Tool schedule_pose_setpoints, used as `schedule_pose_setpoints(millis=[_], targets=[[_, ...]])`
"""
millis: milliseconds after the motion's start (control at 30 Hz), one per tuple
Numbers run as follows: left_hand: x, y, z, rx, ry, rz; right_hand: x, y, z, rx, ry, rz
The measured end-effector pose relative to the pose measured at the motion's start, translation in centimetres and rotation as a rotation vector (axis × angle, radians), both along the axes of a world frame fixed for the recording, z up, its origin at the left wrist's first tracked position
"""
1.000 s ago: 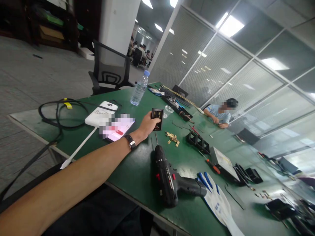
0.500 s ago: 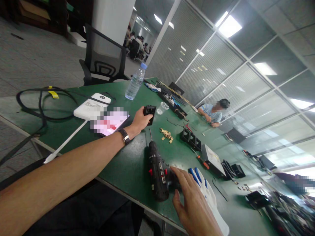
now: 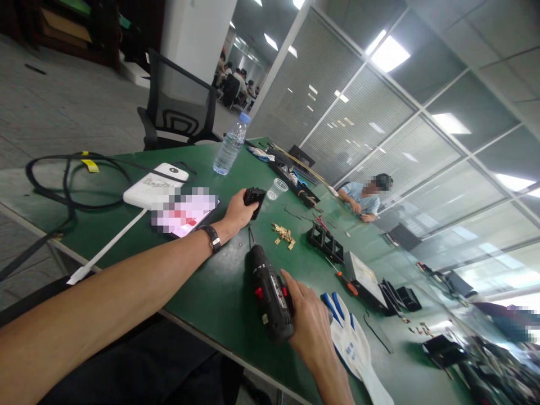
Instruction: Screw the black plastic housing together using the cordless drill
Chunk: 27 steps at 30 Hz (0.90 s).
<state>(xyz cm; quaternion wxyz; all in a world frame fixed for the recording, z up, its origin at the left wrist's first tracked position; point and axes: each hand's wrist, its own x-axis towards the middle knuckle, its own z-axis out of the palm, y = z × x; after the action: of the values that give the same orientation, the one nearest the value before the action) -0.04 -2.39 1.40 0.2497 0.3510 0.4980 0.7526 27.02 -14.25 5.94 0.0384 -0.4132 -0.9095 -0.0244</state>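
Note:
My left hand (image 3: pixel 240 211) grips a small black rectangular part (image 3: pixel 255 201), its thumb laid across it. Below and right of it, a black cordless drill (image 3: pixel 270 292) lies on its side, its thin bit pointing toward that hand. Around the drill's handle my right hand (image 3: pixel 310 320) is wrapped, hiding the grip. A small heap of brass-coloured metal pieces (image 3: pixel 283 233) lies beyond the drill's tip. Close to my right hand rests a white work glove with blue fingertips (image 3: pixel 350 343).
The green table (image 3: pixel 219 304) also bears a water bottle (image 3: pixel 230 149), a clear plastic cup (image 3: pixel 277 189), a lit phone (image 3: pixel 185 216), a white power bank (image 3: pixel 156 185), a black frame (image 3: pixel 324 243) and a screwdriver (image 3: pixel 348 284). A person (image 3: pixel 363 197) sits across the table.
My right hand has moved from lying over the drill's handle to closing around it, uncovering more of the glove. My left hand still holds the black part.

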Motion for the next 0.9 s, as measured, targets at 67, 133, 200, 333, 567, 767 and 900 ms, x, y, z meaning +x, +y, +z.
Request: schedule_pose_setpoints(millis=[67,133,200,333,567,767,900], targets=[[-0.1,0.1,0.0,-0.021,0.002,0.045,0.0,0.9,-0.4,0.075,0.017,-0.013],[-0.2,0.2,0.0,-0.042,0.011,0.095,-0.1,2.0,-0.3,0.15,0.057,-0.016],[-0.3,0.1,0.1,-0.058,0.013,0.119,-0.5,3.5,0.3,0.199,0.142,-0.025],[-0.2,-0.4,0.4,-0.059,-0.027,0.04,-1.3,6.6,1.5,0.168,0.324,-0.006],[0.2,-0.4,0.6,-0.035,-0.065,-0.067,-0.6,6.6,0.8,0.15,0.502,0.11],[0.5,-0.1,0.4,-0.028,-0.105,-0.144,-1.0,3.5,1.4,0.099,0.456,0.18],[0.6,0.0,0.1,-0.034,-0.06,-0.143,-1.8,3.0,1.5,0.075,0.343,0.167]])
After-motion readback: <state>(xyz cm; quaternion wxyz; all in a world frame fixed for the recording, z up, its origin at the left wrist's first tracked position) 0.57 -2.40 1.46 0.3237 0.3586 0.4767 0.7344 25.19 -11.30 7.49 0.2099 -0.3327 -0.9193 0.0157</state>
